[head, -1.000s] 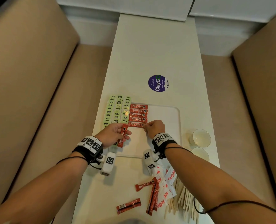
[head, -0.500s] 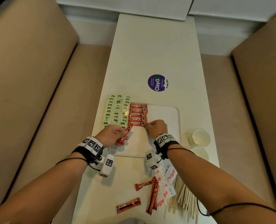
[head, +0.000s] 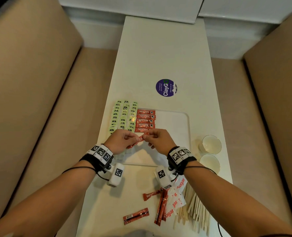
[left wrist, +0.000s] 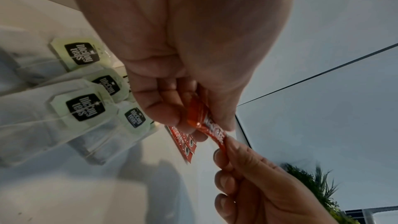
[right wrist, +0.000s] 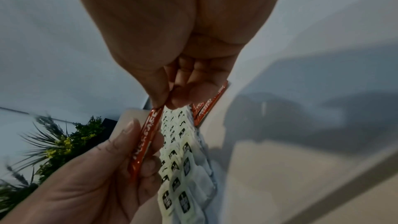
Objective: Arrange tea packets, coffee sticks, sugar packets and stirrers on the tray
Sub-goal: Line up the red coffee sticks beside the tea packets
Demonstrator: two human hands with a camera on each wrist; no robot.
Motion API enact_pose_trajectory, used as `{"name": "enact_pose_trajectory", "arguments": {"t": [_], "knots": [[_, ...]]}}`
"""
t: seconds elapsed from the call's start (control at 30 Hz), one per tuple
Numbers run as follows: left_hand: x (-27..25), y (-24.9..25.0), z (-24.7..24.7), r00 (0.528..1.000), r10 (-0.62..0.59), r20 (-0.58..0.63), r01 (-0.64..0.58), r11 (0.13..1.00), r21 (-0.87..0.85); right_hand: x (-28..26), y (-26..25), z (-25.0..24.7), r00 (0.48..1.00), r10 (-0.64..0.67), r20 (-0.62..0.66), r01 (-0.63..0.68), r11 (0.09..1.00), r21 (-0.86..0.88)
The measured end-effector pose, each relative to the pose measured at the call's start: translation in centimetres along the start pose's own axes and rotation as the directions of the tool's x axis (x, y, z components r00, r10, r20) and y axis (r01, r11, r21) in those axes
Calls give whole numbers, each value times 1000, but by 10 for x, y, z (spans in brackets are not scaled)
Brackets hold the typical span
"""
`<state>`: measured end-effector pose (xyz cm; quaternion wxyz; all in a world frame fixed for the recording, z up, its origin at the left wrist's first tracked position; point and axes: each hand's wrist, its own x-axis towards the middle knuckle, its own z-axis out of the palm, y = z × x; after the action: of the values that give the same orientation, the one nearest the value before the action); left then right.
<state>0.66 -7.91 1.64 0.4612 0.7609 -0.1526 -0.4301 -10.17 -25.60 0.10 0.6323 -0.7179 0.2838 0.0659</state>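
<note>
Both hands hold one red coffee stick (head: 138, 140) above the white tray (head: 174, 120). My left hand (head: 123, 140) grips its near end and my right hand (head: 156, 138) pinches its far end. The left wrist view shows the coffee stick (left wrist: 210, 125) between both sets of fingers; the right wrist view shows the coffee stick (right wrist: 146, 140) the same way. A column of coffee sticks (head: 145, 120) lies on the tray beside rows of green tea packets (head: 124, 115). Loose coffee sticks (head: 161, 205), sugar packets (head: 175, 200) and wooden stirrers (head: 196, 209) lie near the table's front.
Two clear cups (head: 210, 144) stand right of the tray. A purple round sticker (head: 166, 87) is on the table beyond the tray. One coffee stick (head: 136, 216) lies alone at the front. Tan bench seats (head: 39, 82) flank the narrow white table (head: 158, 48).
My right hand left the tray's row of sticks and took the far end of the stick that my left hand held. The stick turned from upright to slanted between both hands.
</note>
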Motion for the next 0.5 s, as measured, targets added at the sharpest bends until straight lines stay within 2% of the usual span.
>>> {"name": "enact_pose_trajectory", "arguments": {"t": [0.13, 0.33, 0.5], "knots": [[-2, -4, 1, 998, 28, 58, -30, 999, 32, -5, 1, 0, 999, 27, -38, -24, 997, 77], [-3, -4, 4, 999, 40, 20, -42, 987, 152, -16, 6, 0, 997, 9, -70, -8, 1000, 8], [-3, -7, 2, 999, 47, 1, -46, 990, 130, -16, 12, -3, 998, -8, -59, 4, 998, -61]]}}
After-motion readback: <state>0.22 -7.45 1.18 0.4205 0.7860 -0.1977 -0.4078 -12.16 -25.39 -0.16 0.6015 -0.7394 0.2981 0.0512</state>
